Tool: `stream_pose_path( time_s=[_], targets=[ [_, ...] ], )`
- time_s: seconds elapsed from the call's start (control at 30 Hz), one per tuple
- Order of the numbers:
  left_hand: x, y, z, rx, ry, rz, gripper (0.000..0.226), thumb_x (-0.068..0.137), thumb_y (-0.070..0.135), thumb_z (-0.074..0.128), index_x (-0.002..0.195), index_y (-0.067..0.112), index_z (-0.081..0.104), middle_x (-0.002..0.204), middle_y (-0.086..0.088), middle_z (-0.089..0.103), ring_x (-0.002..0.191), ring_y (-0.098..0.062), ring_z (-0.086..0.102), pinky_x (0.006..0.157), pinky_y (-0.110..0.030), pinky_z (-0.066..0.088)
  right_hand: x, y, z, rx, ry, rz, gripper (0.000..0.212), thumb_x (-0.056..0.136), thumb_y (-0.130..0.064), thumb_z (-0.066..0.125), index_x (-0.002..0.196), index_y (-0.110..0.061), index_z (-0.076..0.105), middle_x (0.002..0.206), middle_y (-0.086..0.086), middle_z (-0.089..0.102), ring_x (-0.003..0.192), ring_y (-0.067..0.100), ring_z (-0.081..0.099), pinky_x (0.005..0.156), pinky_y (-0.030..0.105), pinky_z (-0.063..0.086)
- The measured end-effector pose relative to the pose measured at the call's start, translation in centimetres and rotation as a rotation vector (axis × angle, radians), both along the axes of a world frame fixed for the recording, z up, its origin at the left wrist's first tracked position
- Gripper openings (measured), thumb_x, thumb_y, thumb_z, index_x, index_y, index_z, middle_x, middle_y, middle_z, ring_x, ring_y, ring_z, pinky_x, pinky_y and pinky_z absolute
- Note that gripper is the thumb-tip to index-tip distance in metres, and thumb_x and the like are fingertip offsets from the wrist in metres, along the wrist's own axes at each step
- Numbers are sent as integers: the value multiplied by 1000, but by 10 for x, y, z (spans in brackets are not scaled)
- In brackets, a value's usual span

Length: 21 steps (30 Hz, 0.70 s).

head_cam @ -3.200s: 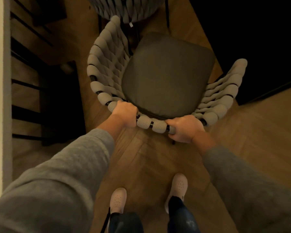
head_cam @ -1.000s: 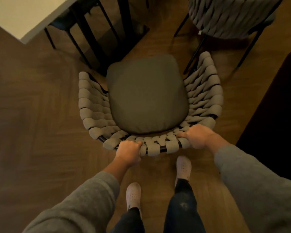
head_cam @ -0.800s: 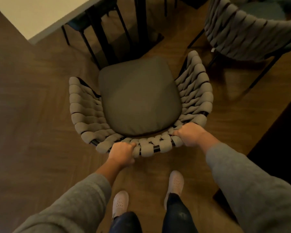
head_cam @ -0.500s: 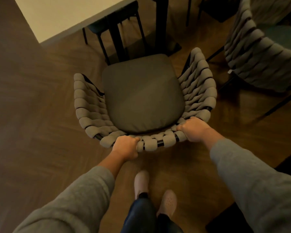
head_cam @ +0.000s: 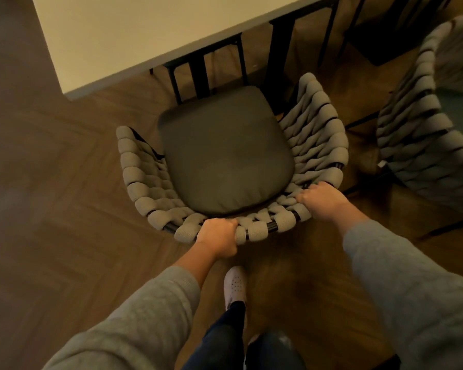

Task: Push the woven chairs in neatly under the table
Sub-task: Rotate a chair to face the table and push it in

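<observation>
While both hands clutch its curved back rail, the woven chair (head_cam: pixel 233 166) stands on the wooden floor (head_cam: pixel 51 196) with its front edge just short of the desk (head_cam: pixel 134 36), its seat not yet under the pale top. The chair is a tub shape: thick grey-beige padded rope is wound in fat loops over a thin black frame, which shows between the loops at the back and at the arm ends. A dark olive seat cushion (head_cam: pixel 225 153), square with rounded corners, fills the seat and lies flat, touching the weave on both sides and at the back.

The left hand (head_cam: pixel 218 240) has its grip clamped on the rail left of centre, fingers curled over the top of the rope. The right hand (head_cam: pixel 324 200) is clamped on the rail at the back right corner, fingers tucked into the weave beside the cushion. Both arms wear grey sleeves.

Black desk legs (head_cam: pixel 201 73) stand just beyond the front of the cushion. To the right, near but apart from the first, a second woven chair (head_cam: pixel 422 134) of the same rope shows its back; its seat looks dark teal. One pale shoe (head_cam: pixel 235 287) sits on the floor behind the held chair, near its back rail
</observation>
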<state>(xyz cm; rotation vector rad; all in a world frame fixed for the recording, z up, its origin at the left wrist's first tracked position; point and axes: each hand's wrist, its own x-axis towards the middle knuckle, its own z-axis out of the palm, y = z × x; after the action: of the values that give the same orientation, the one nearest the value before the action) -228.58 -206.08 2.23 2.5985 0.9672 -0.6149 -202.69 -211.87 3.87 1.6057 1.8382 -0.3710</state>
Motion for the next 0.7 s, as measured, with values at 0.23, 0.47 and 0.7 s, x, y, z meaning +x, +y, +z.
stream_pose_path(
  time_s=[0.23,0.47,0.7],
  targets=[
    [24,26,-3,-26,0,31,52,85,34,61,132,20,46,115,-3,62,96,-21,62,75,-29,46,28,38,3,0,29,23,41,93,-18,55,133,-21,46,132,2,55,123,23,49,103,39,37],
    [8,35,-1,-111,-312,474,69,81,78,40,108,21,68,104,3,68,100,-16,62,95,-37,46,36,39,-4,73,261,-196,71,78,-22,67,143,-32,39,158,7,19,148,28,-1,116,56,-10],
    [-1,21,-4,297,-404,1477,82,89,25,65,154,9,17,160,-15,8,147,-30,10,120,-44,11,31,18,-3,745,740,-1689,86,85,-34,70,153,-21,18,161,7,12,147,29,16,117,47,22]
  ],
)
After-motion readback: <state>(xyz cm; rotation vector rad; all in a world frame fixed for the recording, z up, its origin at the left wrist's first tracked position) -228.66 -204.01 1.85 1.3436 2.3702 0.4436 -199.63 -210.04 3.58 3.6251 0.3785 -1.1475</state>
